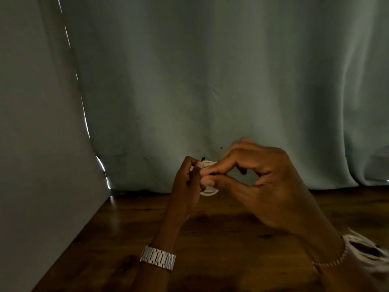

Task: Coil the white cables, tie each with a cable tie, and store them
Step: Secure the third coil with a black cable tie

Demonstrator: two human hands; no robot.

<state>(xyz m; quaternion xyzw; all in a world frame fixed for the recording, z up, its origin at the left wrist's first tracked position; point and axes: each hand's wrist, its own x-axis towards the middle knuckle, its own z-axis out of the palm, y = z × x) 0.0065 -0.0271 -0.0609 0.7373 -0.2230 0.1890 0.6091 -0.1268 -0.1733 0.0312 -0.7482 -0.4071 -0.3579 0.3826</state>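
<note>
A small coil of white cable (208, 191) is held up above the wooden table (210, 239), between both hands. My left hand (186, 184) grips the coil's left side with curled fingers. My right hand (259, 182) pinches the coil between thumb and forefinger from the right. A thin dark tie end (203, 159) sticks up at the top of the coil. Most of the coil is hidden behind my fingers. More white cable (366, 249) lies blurred on the table at the lower right, beside my right wrist.
A pale green curtain (210, 81) hangs close behind the table. A light wall (37, 144) borders the table on the left. A metal watch (158, 258) sits on my left wrist, and a beaded bracelet (332, 263) on my right.
</note>
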